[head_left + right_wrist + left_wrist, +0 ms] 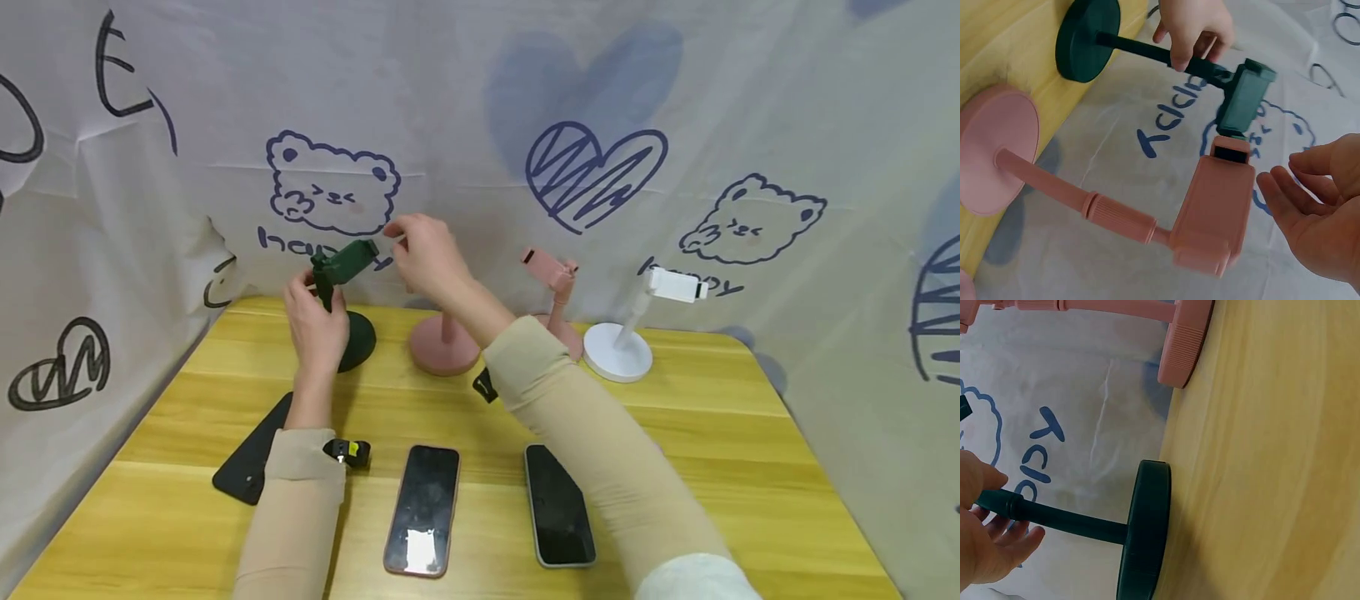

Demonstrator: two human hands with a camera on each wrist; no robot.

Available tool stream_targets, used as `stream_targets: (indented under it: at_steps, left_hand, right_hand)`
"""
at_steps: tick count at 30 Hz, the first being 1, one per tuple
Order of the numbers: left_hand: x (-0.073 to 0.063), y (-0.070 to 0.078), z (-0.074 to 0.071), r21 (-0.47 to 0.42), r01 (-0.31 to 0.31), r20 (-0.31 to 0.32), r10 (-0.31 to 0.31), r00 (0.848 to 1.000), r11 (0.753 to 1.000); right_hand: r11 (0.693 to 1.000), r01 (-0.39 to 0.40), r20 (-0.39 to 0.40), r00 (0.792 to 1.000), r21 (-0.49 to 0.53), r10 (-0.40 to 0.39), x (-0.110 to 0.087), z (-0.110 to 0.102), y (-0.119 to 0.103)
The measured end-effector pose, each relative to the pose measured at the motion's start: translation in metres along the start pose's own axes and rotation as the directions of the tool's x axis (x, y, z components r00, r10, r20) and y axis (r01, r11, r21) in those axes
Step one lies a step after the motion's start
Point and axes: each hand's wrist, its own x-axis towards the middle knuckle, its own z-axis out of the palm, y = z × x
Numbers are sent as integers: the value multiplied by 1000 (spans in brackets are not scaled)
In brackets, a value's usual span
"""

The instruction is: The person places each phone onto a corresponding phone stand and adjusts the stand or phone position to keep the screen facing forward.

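Note:
In the head view my left hand [318, 329] grips the stem of a dark green phone stand [348, 263] at the table's back left. The left wrist view shows thumb and fingers around the upper stem [1004, 504], above the round base [1147, 531]. My right hand [429, 257] is raised just right of the green holder, fingers loosely bent. In the right wrist view this hand [1329, 219] holds nothing and is apart from the green holder [1246, 100] and from a pink phone stand [1216, 200]. My right arm hides part of that pink stand in the head view.
Another pink stand [551, 268] and a white stand [621, 354] stand at the back right. A dark phone [258, 450] lies by my left forearm, a pink-edged phone [423, 510] in the middle, and a silver-edged phone [561, 512] under my right arm. A drawn-on cloth [465, 108] hangs behind.

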Motion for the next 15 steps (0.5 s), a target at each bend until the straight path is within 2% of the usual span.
stream_targets:
  at_steps: [3, 8, 10, 15]
  left_hand:
    - [2, -3, 0, 0, 3, 23, -3, 1000, 1000]
    - [6, -6, 0, 6, -4, 8, 4, 1000, 1000]
    - [7, -7, 0, 8, -11, 2, 11, 1000, 1000]
    - [8, -11, 0, 15, -44, 7, 44, 999, 999]
  right_hand:
    - [992, -49, 61, 997, -113, 56, 18, 7, -10]
    - [970, -87, 152, 981, -228, 124, 39, 20, -23]
    - [961, -92, 158, 978, -261, 137, 42, 27, -25]
    - [945, -104, 110, 983, -311, 144, 43, 36, -27]
